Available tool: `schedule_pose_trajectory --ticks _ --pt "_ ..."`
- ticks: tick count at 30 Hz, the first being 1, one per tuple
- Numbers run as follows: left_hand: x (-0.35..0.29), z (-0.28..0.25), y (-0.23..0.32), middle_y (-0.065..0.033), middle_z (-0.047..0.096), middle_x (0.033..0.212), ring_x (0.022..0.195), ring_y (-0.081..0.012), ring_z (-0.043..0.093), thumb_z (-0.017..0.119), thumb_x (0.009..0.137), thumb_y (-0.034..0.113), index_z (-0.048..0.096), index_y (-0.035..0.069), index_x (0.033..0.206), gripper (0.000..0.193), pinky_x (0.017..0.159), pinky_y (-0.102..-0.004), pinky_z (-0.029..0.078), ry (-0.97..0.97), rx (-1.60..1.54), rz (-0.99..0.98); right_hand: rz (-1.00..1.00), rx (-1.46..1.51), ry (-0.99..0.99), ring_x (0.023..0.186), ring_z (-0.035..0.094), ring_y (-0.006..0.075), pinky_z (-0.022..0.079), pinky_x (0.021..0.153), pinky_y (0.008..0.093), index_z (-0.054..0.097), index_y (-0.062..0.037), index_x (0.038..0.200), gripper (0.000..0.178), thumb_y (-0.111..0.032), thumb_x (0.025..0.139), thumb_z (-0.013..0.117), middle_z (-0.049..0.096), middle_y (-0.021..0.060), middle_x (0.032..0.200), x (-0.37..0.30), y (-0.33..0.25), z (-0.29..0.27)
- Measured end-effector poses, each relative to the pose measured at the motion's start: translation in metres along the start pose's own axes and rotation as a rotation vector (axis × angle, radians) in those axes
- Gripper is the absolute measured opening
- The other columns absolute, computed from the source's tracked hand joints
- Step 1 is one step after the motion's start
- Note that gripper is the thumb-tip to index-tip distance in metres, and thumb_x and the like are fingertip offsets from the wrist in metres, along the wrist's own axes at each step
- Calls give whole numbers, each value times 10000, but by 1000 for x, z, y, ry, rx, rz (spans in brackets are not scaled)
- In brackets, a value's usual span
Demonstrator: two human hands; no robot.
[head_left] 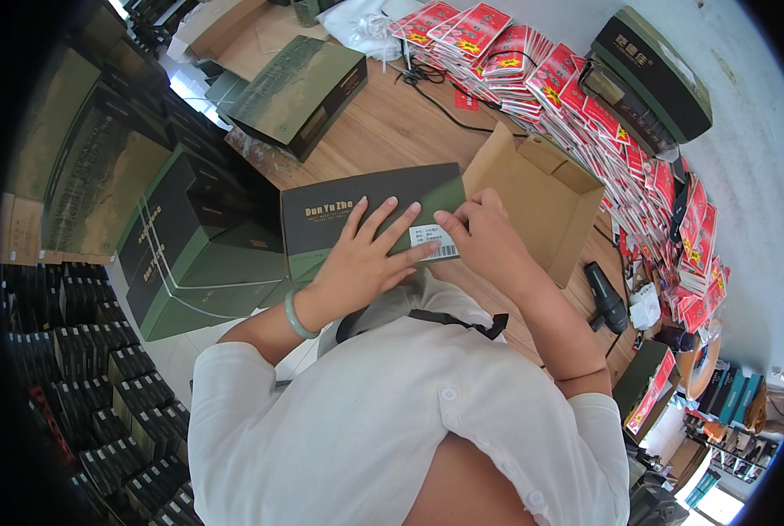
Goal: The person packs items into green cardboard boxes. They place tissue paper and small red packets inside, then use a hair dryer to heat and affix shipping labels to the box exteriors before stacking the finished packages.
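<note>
a: what's the surface?
b: wooden table (383, 131), plank top.
a: directly on it?
b: open cardboard box (541, 197), dark green gift box (304, 83) at the far end, long row of red packets (576, 96) along the right edge, black cable (436, 88), black hair dryer (606, 298) near the right.

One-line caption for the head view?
Left hand and right hand press a white barcode label onto a dark green box.
</note>
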State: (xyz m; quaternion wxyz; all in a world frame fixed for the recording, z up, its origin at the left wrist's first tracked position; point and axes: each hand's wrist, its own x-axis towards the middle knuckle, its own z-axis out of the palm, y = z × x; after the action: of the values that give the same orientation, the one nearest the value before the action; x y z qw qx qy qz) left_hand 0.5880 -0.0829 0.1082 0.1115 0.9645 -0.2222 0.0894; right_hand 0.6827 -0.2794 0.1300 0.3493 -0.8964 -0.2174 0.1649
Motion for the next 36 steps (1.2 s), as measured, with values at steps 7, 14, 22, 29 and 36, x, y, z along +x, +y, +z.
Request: schedule_pose_trajectory --ticks 7,14,22,29,36 --pt "-1 -3 0 -94 364 1502 1331 -354 372 684 795 250 592 438 1256 507 1095 -568 271 -1 -3 38 67 33 -85 1139 484 416 440 939 432 650 58 959 432 -369 933 591 463 263 1223 -7 -7 -15" --pt "-4 -2 -8 -100 400 1482 1350 -371 372 726 766 193 696 339 1130 393 1111 -586 237 58 -159 51 -95 31 290 1395 193 493 286 1090 521 355 -59 1459 839 -458 814 712 132 326 1523 -36 -5 4" --pt "-10 4 -15 -198 517 1349 1237 -334 517 717 811 133 669 28 816 116 1081 -543 336 308 -503 -98 -376 -496 133 1414 23 530 105 1082 676 236 -88 1512 1025 -539 731 723 21 313 1545 -42 2 58" --pt "-10 6 -17 -195 535 1324 1180 -345 557 695 829 117 662 14 839 109 1067 -509 378 323 -464 -129 -101 -503 314 1418 52 513 102 1092 666 265 -90 1500 1043 -576 698 723 54 301 1548 -44 22 65" --pt "-12 5 -14 -220 448 1390 1209 -359 532 650 862 106 592 17 1043 210 1063 -476 381 347 -540 -170 -130 -410 331 1413 33 530 88 1094 660 226 -46 1504 997 -566 773 663 28 318 1545 -43 16 47"
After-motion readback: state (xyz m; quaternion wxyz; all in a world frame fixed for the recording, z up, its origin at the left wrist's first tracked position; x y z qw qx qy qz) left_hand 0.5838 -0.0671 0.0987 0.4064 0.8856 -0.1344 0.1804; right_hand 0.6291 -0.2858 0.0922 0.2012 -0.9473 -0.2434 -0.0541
